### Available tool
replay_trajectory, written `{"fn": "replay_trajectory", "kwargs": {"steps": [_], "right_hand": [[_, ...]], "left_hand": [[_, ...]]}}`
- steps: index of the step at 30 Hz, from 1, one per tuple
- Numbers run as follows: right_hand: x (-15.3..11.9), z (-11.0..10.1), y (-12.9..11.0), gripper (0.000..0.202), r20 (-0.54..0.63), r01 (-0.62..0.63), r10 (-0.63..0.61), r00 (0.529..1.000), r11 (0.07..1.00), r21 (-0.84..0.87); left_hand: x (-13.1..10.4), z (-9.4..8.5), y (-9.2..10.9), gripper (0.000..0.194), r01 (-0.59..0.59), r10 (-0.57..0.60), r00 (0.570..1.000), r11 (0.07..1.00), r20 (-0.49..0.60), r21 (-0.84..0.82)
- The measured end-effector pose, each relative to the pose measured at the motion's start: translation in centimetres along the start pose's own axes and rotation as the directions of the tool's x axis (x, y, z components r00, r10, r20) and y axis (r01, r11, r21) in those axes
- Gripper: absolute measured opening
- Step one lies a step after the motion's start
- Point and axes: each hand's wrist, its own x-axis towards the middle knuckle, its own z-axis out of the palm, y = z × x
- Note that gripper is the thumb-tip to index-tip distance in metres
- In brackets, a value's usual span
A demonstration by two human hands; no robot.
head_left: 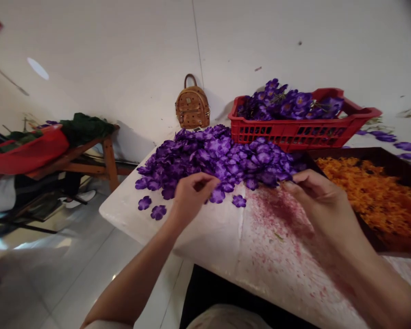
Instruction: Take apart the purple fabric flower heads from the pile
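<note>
A broad heap of purple artificial flower heads (pixel 212 151) lies on the white-covered table (pixel 208 233), with a few loose ones along its near edge. My left hand (pixel 193 194) is at the front of the heap, thumb and forefinger pinched together by the petals. Whatever is between those fingertips blends into the flowers behind. Over the heap's right end, my right hand (pixel 320 196) is also closed in a pinch. Something small and dark shows at its fingertips, too unclear to name.
Behind the heap stands a red plastic crate (pixel 294 135) of purple flowers. A dark tray (pixel 329 157) holds orange flower pieces (pixel 383 196) at right. A small brown backpack (pixel 192 108) leans on the wall. Left, a wooden bench (pixel 110 160) bears a red basin (pixel 30 148); a person sits nearby.
</note>
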Motion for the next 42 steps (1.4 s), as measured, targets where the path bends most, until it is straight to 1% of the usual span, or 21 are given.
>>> {"fn": "replay_trajectory", "kwargs": {"steps": [1,2,3,4,5,6,8,10,11,13,15,18,21,25,29,32,34,38,42], "right_hand": [[0.0,-0.1,-0.1,0.016,0.002,-0.021,0.021,1.000,0.999,0.033],[0.0,-0.1,-0.2,0.017,0.002,-0.042,0.042,0.999,0.997,0.064],[0.0,-0.1,-0.3,0.018,-0.001,-0.064,0.064,0.998,0.994,0.085],[-0.1,0.0,-0.5,0.019,-0.009,-0.086,0.087,0.996,0.992,0.097],[-0.1,0.1,-0.6,0.020,-0.025,-0.104,0.107,0.994,0.989,0.105],[-0.2,0.2,-0.7,0.021,-0.035,-0.117,0.122,0.992,0.987,0.114],[-0.3,0.4,-0.8,0.021,-0.023,-0.118,0.122,0.992,0.984,0.135],[-0.3,0.5,-0.8,0.022,0.011,-0.100,0.099,0.995,0.984,0.145],[-0.3,0.5,-0.7,0.023,0.026,-0.095,0.092,0.995,0.985,0.146],[-0.3,0.5,-0.6,0.025,0.032,-0.099,0.095,0.995,0.984,0.145],[-0.2,0.5,-0.5,0.027,0.036,-0.107,0.102,0.994,0.982,0.154],[-0.3,0.5,-0.6,0.028,0.053,-0.104,0.097,0.994,0.981,0.162],[-0.4,0.6,-0.8,0.029,0.065,-0.104,0.095,0.993,0.983,0.152],[-0.5,0.7,-0.9,0.033,0.089,-0.136,0.122,0.989,0.977,0.167],[-0.4,0.8,-0.7,0.045,0.154,-0.235,0.201,0.967,0.941,0.245],[-0.4,0.8,-0.5,0.050,0.174,-0.308,0.266,0.948,0.905,0.292],[-0.3,0.7,-0.4,0.050,0.171,-0.334,0.294,0.940,0.893,0.302],[-0.3,0.7,-0.4,0.051,0.170,-0.343,0.304,0.937,0.889,0.302],[-0.3,0.7,-0.3,0.051,0.185,-0.362,0.318,0.930,0.880,0.307]], "left_hand": [[-0.5,-1.7,-0.4,0.017,-0.015,0.024,0.994,0.997,-0.111,0.079],[-1.0,-3.2,-0.7,0.016,-0.022,0.054,0.978,0.987,-0.202,0.158],[-1.5,-4.5,-1.1,0.015,-0.015,0.077,0.964,0.972,-0.255,0.234],[-2.0,-5.4,-1.4,0.014,-0.016,0.100,0.957,0.955,-0.271,0.296],[-2.4,-5.9,-1.6,0.013,-0.032,0.124,0.962,0.937,-0.244,0.348],[-2.8,-6.0,-1.8,0.012,-0.059,0.141,0.973,0.917,-0.183,0.393],[-3.3,-5.2,-2.1,0.011,-0.139,0.156,0.988,0.875,0.001,0.463],[-3.4,-3.6,-2.3,0.017,-0.221,0.150,0.973,0.818,0.175,0.531],[-3.3,-2.8,-2.4,0.021,-0.258,0.147,0.961,0.782,0.234,0.568],[-3.0,-1.2,-2.7,0.023,-0.316,0.142,0.940,0.703,0.310,0.637],[-2.6,-0.1,-3.0,0.017,-0.342,0.127,0.930,0.644,0.346,0.684],[-2.2,0.7,-3.4,0.012,-0.345,0.103,0.927,0.610,0.360,0.713],[-2.0,1.0,-3.7,0.016,-0.338,0.115,0.933,0.609,0.342,0.717],[-1.8,0.8,-4.1,0.017,-0.338,0.159,0.938,0.608,0.306,0.718],[-1.6,0.5,-4.6,0.017,-0.320,0.162,0.946,0.587,0.280,0.743],[-1.4,0.4,-4.8,0.016,-0.309,0.162,0.950,0.601,0.266,0.737],[-1.4,0.5,-4.9,0.016,-0.283,0.150,0.958,0.636,0.245,0.718],[-1.3,0.5,-4.7,0.015,-0.199,0.103,0.978,0.737,0.183,0.646],[-1.2,0.2,-4.3,0.015,-0.135,0.081,0.989,0.852,0.126,0.506]]}}
